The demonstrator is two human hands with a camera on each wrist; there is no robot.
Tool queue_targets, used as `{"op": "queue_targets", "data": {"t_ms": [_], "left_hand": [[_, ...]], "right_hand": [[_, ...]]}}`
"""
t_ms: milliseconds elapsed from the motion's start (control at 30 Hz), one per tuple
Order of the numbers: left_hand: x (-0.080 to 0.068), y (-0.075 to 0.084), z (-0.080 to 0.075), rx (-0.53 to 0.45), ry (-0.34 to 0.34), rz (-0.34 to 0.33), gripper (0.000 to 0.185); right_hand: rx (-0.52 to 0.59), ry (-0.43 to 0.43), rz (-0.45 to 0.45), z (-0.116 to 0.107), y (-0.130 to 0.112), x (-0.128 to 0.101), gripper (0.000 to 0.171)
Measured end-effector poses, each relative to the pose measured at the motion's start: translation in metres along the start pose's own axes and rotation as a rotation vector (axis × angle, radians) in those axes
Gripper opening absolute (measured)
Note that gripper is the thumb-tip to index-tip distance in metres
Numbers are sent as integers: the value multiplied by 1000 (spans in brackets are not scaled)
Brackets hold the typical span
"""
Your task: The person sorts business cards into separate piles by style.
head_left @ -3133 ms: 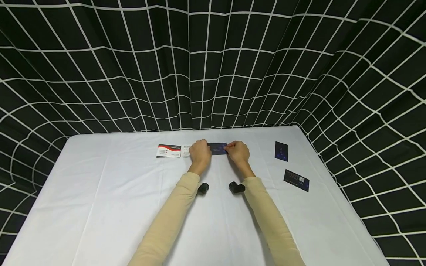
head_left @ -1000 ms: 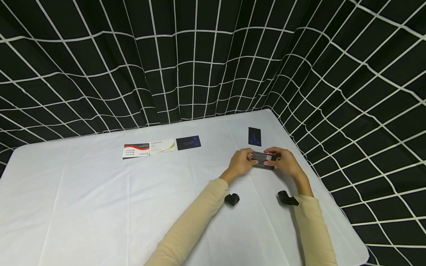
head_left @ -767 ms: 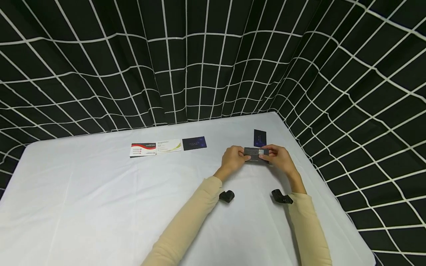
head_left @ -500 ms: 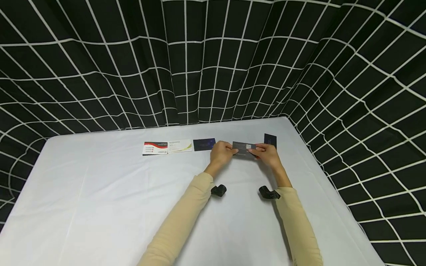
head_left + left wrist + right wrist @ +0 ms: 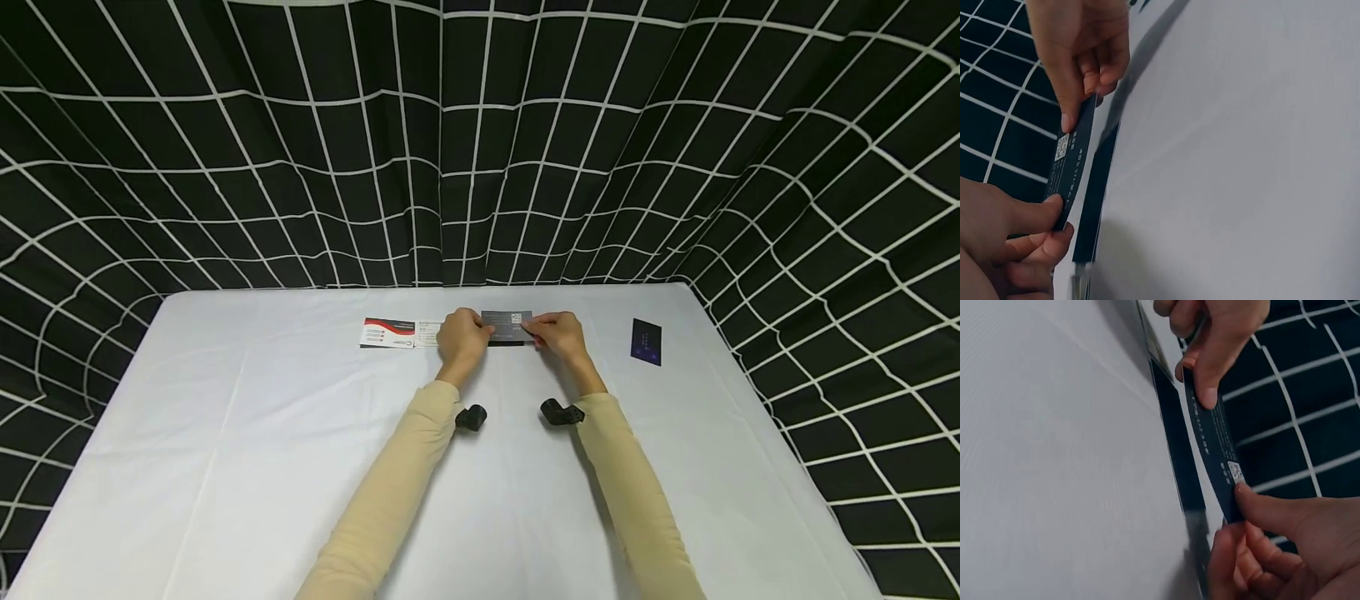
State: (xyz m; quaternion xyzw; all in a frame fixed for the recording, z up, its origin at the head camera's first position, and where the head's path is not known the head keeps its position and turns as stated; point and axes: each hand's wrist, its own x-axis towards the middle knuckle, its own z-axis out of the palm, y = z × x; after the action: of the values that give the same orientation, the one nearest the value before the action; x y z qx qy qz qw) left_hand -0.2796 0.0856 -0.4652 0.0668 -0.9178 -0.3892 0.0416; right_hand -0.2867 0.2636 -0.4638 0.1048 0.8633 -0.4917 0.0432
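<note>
Between my two hands is a dark grey business card (image 5: 504, 323) with a QR code, raised a little above the table. My left hand (image 5: 462, 337) pinches its left end between thumb and fingers, and my right hand (image 5: 561, 337) pinches its right end. Below it lies a dark blue business card (image 5: 1175, 440), mostly covered in the head view and showing as a dark strip in both wrist views. Left of that, a white business card (image 5: 426, 333) is partly hidden behind my left hand. A red, black and white business card (image 5: 387, 333) ends the row.
Another dark blue business card (image 5: 646, 342) lies apart on the right side of the white-covered table (image 5: 300, 467). A black curtain with white grid lines (image 5: 360, 167) stands close behind the row and along the right. Black wrist cameras (image 5: 472, 417) sit on both sleeves.
The hands left the dark blue card at the row's right end and picked up the grey QR card from the right side. They carried it left, over that dark blue card.
</note>
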Motion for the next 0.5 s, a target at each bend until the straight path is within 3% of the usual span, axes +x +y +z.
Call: {"op": "queue_targets", "data": {"t_ms": [200,500], "left_hand": [[1,-7,3,92,17,11,18],[3,-6,3,246,22,62,24]], "right_hand": [[-253,70,51,10,-6,-4,35],[-375,81,60,15,-13,-8,33]]}}
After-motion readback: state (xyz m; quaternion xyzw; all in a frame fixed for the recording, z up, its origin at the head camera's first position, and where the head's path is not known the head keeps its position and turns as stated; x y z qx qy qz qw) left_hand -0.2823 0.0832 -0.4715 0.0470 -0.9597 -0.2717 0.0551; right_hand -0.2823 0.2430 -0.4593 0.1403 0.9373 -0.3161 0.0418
